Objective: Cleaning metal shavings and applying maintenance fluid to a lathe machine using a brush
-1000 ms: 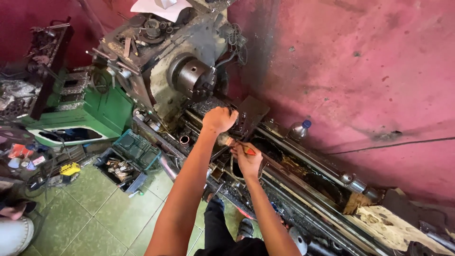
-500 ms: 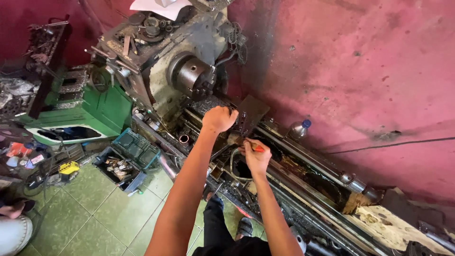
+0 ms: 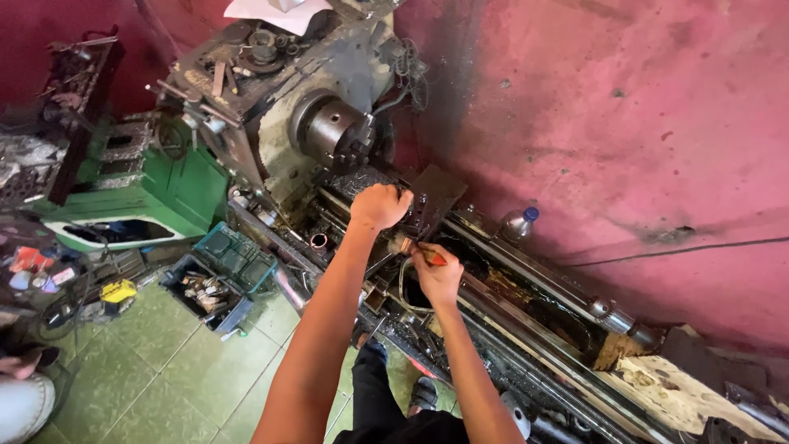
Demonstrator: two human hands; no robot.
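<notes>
Head view, looking down on an oily lathe (image 3: 509,296) set against a pink wall (image 3: 625,123). The left hand (image 3: 380,205) is curled into a fist, gripping a dark part of the carriage (image 3: 431,197), which lies at its 3 o'clock; what exactly the fingers enclose cannot be told. The right hand (image 3: 437,275) sits at 5 o'clock from the left, near it but apart, closed around a small brush (image 3: 419,252) with an orange-red handle; the bristle end points toward 10 o'clock, over the lathe bed. The chuck (image 3: 333,131) lies at 11 o'clock from the left hand, well apart. A bottle (image 3: 519,222) with a blue cap stands at 2 o'clock from the right hand, near the wall. A teal toolbox (image 3: 234,255) rests on the green tile floor (image 3: 156,370) at 9 o'clock from the hands, with a tray of parts (image 3: 201,292) just beside it. A green machine (image 3: 164,189) stands at 10 o'clock from the toolbox.
</notes>
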